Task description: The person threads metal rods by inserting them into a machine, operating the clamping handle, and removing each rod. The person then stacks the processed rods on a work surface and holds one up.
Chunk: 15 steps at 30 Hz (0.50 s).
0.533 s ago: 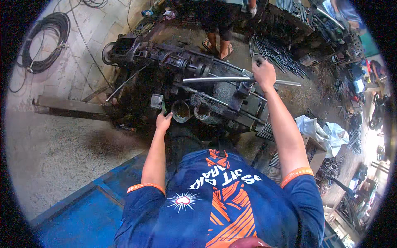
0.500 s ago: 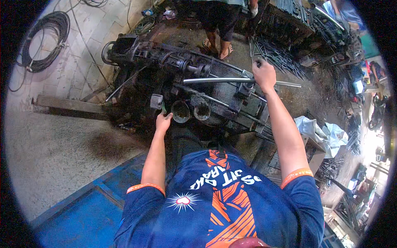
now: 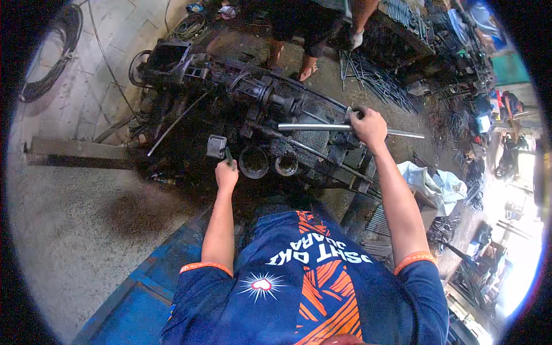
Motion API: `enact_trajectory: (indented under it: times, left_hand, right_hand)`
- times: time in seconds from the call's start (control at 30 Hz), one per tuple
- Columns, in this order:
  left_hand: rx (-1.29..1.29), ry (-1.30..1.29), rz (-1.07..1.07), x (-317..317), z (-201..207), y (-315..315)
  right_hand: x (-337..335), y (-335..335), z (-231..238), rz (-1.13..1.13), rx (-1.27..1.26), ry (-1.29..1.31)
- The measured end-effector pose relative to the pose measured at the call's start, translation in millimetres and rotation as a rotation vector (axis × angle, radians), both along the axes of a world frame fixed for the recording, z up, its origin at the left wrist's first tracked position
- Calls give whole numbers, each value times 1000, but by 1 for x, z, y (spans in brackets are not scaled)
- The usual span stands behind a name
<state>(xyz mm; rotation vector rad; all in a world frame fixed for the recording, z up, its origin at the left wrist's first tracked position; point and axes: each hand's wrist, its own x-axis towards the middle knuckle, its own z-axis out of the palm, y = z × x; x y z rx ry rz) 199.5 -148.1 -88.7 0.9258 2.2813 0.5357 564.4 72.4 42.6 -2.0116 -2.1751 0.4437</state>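
Note:
A long shiny metal rod (image 3: 313, 127) lies crosswise above the dark, greasy machine (image 3: 261, 92). My right hand (image 3: 371, 129) is closed around it right of its middle, its fingertips blackened. At the machine's near left side, my left hand (image 3: 226, 174) is closed on a short dark handle (image 3: 230, 159). Beside that handle's upper end is a grey blocky piece (image 3: 217, 145); whether they form one tool or a machine lever I cannot tell. Two round metal cups (image 3: 253, 162) sit just right of my left hand.
Another person (image 3: 307, 34) stands across the machine, a gloved hand (image 3: 356, 40) hanging down. Many loose rods (image 3: 379, 83) lie on the floor behind. A white sack (image 3: 431, 184) is at right, a thick beam (image 3: 80, 154) at left, a blue metal panel (image 3: 132, 305) near left.
My right hand has come nearer to me, and the rod has shifted with it, slightly rightward. My left hand keeps its grip. The whole view has swung a little.

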Motion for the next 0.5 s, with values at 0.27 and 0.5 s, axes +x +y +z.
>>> enact_trajectory:
  times: [0.27,0.5]
  left_hand:
    - [32,-176,10,-10,-13,0]
    - [-5,-195,-22,-13,-13,1]
  right_hand:
    - [4,-2,0,-61,50,-59]
    - [3,-2,4,-45,12,-50]
